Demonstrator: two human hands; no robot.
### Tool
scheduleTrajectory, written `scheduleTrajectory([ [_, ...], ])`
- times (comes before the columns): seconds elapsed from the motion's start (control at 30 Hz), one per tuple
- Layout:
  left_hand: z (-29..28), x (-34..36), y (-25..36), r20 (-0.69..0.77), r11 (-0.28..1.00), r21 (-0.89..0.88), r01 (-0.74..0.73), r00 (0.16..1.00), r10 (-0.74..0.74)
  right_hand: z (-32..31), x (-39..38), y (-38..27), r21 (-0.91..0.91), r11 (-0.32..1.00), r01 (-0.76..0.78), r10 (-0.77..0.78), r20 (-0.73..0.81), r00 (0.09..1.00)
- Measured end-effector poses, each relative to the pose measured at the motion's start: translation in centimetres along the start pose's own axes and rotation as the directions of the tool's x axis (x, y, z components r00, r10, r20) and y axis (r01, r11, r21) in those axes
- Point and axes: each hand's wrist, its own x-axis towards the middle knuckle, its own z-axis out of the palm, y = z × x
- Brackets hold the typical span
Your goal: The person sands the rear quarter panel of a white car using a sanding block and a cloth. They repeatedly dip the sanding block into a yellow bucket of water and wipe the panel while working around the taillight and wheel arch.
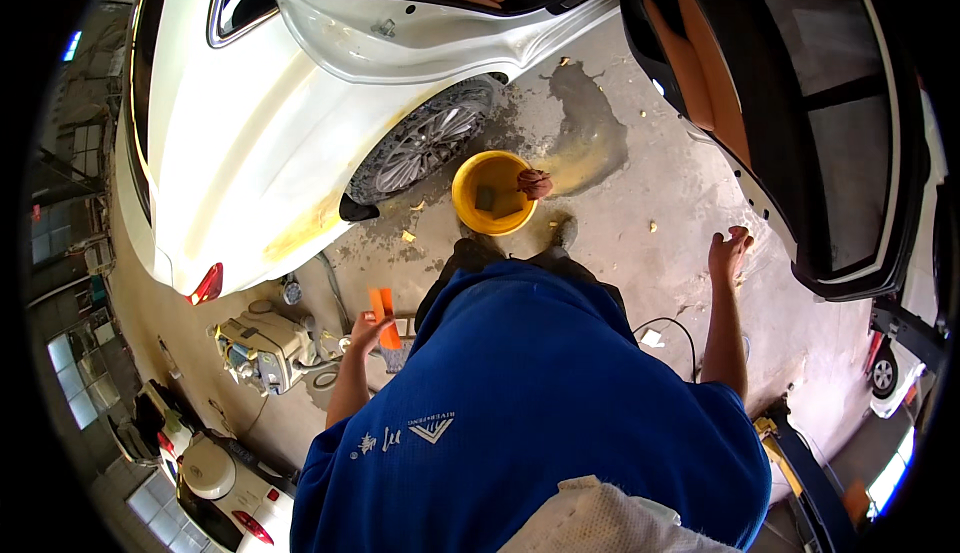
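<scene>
My left hand (368, 334) is closed around an orange flat strip (384, 305), held out to the left of my body. Out to the right, my right hand (732, 251) hangs with its fingers loosely bent and apart, nothing visible in it, near the open car door (850, 168). A yellow bucket (463, 191) stands in front of my feet with dark block-like pieces inside. Over its right rim drapes a brown rag (535, 184). Ahead and left is a white car (240, 103) with yellowish patches on its rear panel beside the wheel (428, 141).
A beige wheeled machine (262, 345) with hoses sits on the floor to my left. Wet grey stains (590, 128) spread beyond the bucket. A thin black cable (690, 338) curves on the right. Other vehicles, including a white one (225, 493), stand behind me.
</scene>
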Motion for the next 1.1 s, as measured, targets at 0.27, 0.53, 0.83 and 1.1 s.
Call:
scheduleTrajectory([
  [0.27,5.5,-9.2,-1.0,-0.049,0.985,0.169,0.034,0.998,-0.026,3.1,5.3,10.2,0.092,0.995,-0.030,0.037,-0.074,0.997],
  [0.53,18.6,-0.6,4.3,0.068,0.988,-0.048,-0.145,0.987,0.148,8.4,6.8,31.7,-0.076,0.925,-0.373,0.344,0.585,0.734],
  [0.83,6.2,-6.8,-0.3,-0.113,0.987,0.144,0.077,0.992,-0.061,15.4,-8.8,16.7,0.211,0.695,-0.687,0.230,0.841,0.490],
  [1.1,-0.6,-5.5,3.3,-0.139,0.986,-0.052,0.161,0.976,-0.167,18.5,-9.3,-0.8,0.430,0.608,-0.668,0.139,0.770,0.623],
])
